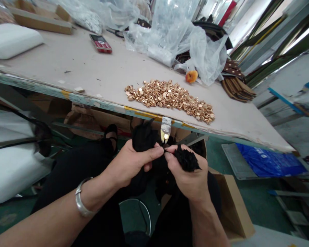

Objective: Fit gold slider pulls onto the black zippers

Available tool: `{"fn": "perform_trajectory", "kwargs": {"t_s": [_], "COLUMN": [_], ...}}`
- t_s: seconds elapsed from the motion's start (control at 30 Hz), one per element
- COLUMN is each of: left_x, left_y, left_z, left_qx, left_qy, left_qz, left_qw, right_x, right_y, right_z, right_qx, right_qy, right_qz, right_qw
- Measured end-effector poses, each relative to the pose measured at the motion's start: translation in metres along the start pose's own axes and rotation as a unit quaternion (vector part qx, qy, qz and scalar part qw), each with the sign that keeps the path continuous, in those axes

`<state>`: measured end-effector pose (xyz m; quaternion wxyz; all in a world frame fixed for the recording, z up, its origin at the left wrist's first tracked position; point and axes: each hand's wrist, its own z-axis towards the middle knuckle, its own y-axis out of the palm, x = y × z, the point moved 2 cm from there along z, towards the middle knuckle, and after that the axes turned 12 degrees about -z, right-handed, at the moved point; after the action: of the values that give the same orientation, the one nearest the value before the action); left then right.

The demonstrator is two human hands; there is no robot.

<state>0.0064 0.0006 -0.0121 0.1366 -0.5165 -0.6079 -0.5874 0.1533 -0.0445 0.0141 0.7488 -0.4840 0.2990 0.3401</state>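
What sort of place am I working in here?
Probably a small workshop or factory: a heap of small gold-coloured pieces lies on a long worktable, with clear plastic bags behind it.

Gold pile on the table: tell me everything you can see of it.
The gold pile is a loose, low heap of many small, shiny, metallic-looking pieces, some showing flat faces, others looking curved. It stretches in a long band near the front edge of the pale tabletop, with a ragged outline. An orange-red fruit sits behind it, apart. Only the tabletop visibly touches it.
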Motion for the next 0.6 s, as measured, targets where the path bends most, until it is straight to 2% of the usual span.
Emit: {"fn": "perform_trajectory", "kwargs": {"t_s": [0.1, 0.17, 0.23, 0.43, 0.5, 0.6], "left_x": [-0.001, -0.001, -0.002, -0.003, 0.001, 0.008], "left_y": [0.002, 0.003, 0.003, 0.002, 0.002, 0.003], "left_z": [0.000, 0.000, -0.001, 0.000, 0.002, 0.007], "left_qx": [0.008, 0.011, 0.014, 0.017, 0.004, -0.011], "left_qy": [-0.067, -0.078, -0.065, -0.067, -0.074, -0.076], "left_qz": [-0.078, -0.095, -0.089, -0.102, -0.124, -0.140], "left_qw": [0.995, 0.992, 0.994, 0.992, 0.990, 0.987], "right_x": [-0.004, -0.004, -0.002, 0.009, 0.012, 0.014], "right_y": [0.000, -0.001, 0.001, 0.012, 0.015, 0.018], "right_z": [-0.001, -0.001, -0.001, -0.003, -0.003, 0.000], "right_qx": [-0.008, 0.020, 0.040, 0.003, 0.000, -0.045], "right_qy": [-0.070, -0.058, -0.009, 0.129, 0.174, 0.231], "right_qz": [-0.047, -0.030, 0.020, 0.164, 0.231, 0.329], "right_qw": [0.996, 0.998, 0.999, 0.978, 0.957, 0.915]}}
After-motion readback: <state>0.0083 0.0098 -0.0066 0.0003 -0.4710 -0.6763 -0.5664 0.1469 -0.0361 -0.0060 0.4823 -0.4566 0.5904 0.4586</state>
